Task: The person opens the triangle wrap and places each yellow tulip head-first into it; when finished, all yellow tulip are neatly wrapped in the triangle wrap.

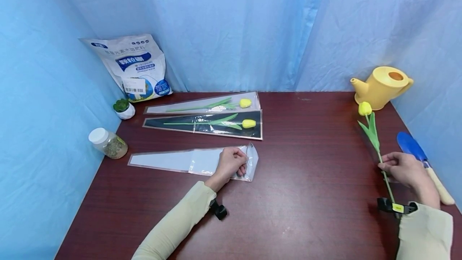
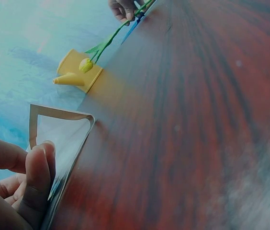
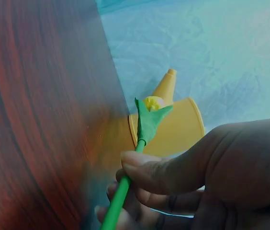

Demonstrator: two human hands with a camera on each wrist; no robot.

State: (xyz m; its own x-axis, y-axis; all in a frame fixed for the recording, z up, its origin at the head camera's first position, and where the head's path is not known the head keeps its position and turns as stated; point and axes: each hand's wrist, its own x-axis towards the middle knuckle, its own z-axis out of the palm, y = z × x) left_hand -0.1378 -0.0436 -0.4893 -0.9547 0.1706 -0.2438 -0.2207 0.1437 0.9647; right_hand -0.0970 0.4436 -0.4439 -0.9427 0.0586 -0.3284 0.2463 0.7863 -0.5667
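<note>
My left hand (image 1: 232,163) pinches the film of a white, clear-fronted flower sleeve (image 1: 162,160) near its wide right end. In the left wrist view the edge of that sleeve (image 2: 61,112) stands raised beside the fingers. On the right, my right hand (image 1: 406,171) grips a yellow artificial tulip (image 1: 373,133) by its green stem, bloom pointing away. The right wrist view shows the stem (image 3: 120,194) between thumb and fingers. Farther back lie a black sleeve (image 1: 180,125) and another pale sleeve (image 1: 173,108), each with a yellow tulip inside.
A yellow watering can (image 1: 379,87) stands at the back right, with a blue trowel (image 1: 413,145) beside the right hand. Along the left are a fertilizer bag (image 1: 135,67), a small potted succulent (image 1: 124,109) and a white-lidded jar (image 1: 110,143). Blue curtains surround the dark wooden table (image 1: 288,212).
</note>
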